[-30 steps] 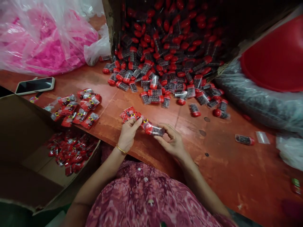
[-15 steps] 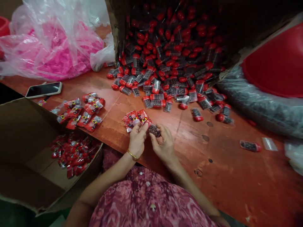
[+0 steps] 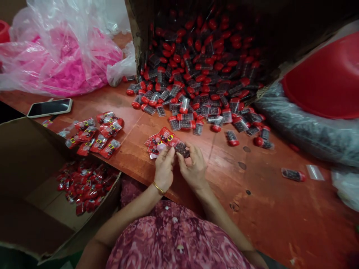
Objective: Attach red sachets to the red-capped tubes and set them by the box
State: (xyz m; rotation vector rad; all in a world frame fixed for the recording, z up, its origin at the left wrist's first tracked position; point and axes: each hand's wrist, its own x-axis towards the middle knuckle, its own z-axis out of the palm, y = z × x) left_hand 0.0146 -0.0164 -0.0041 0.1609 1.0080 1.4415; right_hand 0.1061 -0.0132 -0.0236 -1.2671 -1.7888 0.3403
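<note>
- Fingers (image 3: 169, 154) of left hand (image 3: 164, 170) curled closed, tips pinching the red wrapper (image 3: 169, 138) where it meets the tube (image 3: 182, 149).
- Right hand (image 3: 195, 170) fingers (image 3: 193, 151) closed too, gripping the tube's other end from above and below.
- Tube sits between both sets of fingertips, just above the table (image 3: 280, 209) near its front edge; one end is in the wrapper, how far in I cannot tell.
- Wrapper print: yellow-and-black round mark on red, lettering too small to read.
- Tube: small clear plastic cylinder, filled with dark pellets.
- Loose wrappers (image 3: 153, 145) lie flat on the table just past the left fingertips, glossy red film, same mark.
- Gold bangle (image 3: 158, 188) on left wrist.
- Packs (image 3: 95, 134), already wrapped, lie in a loose cluster left of the hands; more in the open carton (image 3: 33, 209) below the table edge.
- Tubes (image 3: 196, 93) with red rounded caps spill in a heap from a tipped cardboard box (image 3: 134, 45) behind the hands.
- Stray tube (image 3: 293, 175) lies alone at right, beside a small clear bag (image 3: 314, 172).
- Pink bag (image 3: 56, 56), crinkly clear plastic over pink stuff, far left; phone (image 3: 49, 107) lies screen up near it.
- Red basin (image 3: 328, 78), smooth plastic, at right edge.
- Table: worn reddish wood, scuffed, with dark round spots.
</note>
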